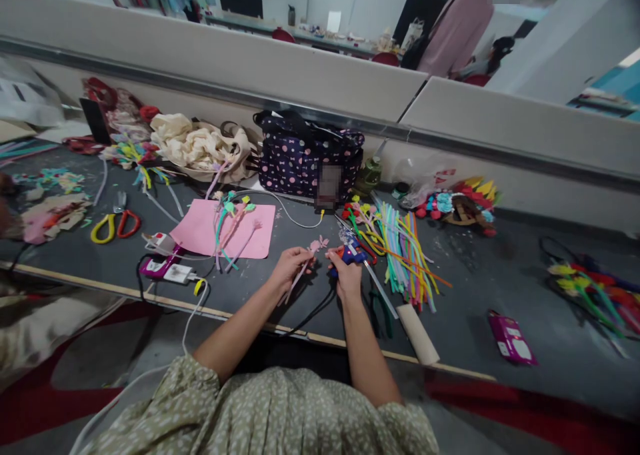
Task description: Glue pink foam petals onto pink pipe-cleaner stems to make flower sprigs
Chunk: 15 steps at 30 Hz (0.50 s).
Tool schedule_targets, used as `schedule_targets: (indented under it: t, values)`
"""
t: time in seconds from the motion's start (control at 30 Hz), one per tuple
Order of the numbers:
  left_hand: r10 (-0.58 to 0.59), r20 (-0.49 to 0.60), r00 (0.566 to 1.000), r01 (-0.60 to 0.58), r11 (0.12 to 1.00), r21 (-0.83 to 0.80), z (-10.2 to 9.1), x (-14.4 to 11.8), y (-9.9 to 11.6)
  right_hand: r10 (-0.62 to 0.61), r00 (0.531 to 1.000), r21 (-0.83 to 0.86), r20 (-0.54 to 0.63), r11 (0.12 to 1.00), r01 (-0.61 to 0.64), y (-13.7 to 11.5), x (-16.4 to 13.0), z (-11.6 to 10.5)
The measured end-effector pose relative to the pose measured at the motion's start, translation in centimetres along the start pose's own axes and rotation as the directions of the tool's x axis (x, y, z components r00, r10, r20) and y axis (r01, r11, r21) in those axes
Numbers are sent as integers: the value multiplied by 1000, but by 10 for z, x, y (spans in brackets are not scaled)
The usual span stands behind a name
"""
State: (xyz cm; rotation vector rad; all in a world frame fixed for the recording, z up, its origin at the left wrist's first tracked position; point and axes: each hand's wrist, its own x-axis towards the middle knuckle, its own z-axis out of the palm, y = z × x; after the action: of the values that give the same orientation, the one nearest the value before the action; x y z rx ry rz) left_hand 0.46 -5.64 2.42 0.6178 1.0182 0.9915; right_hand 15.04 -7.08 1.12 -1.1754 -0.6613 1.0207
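Dark grey worktable point(470, 288), scuffed, with a pale strip along the near edge. Backed by a low grey partition point(280, 75); beyond it, further desks and one standing person point(457, 31) in pink.

Left hand point(289, 267) closed around one pink craft flower point(316, 245) by the stem, bloom just above the fingers, over the table's middle. Right hand point(346, 276) closed on a blue glue gun point(350, 255), nozzle close to the bloom. Hands near each other, not touching.

Near edge: one cardboard tube point(417, 333) overhanging it, close to the right forearm. Bare tabletop only directly beneath the hands and in a patch right of the tube.

Count, left to right:
- Scissors point(115, 223), one pair, yellow and red handles.
- Power strip point(165, 263), one, white and pink, at the near edge, cables trailing off.
- Pink sheet point(200, 231), one, with several finished flower stems on it; exact number cannot be told.
- Beige cloth bag point(197, 147), one, against the partition.
- Dotted bag point(305, 156), one, dark with pink spots, behind the hands.
- Pipe cleaners point(403, 251), one loose bundle, many colours, just right of the right hand.
- Pink packet point(511, 338), one, well right.
- Further coloured stems point(595, 288) at the far right, uncounted.
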Motion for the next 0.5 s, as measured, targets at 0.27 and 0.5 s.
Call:
schedule_targets:
  t: [0.27, 0.5]
  values:
    - [33, 10, 999, -34, 992, 121, 1, -2, 4, -54, 995, -208, 87, 975, 72, -10, -2, -3]
    - [53, 20, 998, -56, 977, 205, 0, -3, 3, -158, 974, -359, 162, 910, 207, -21, -7, 0]
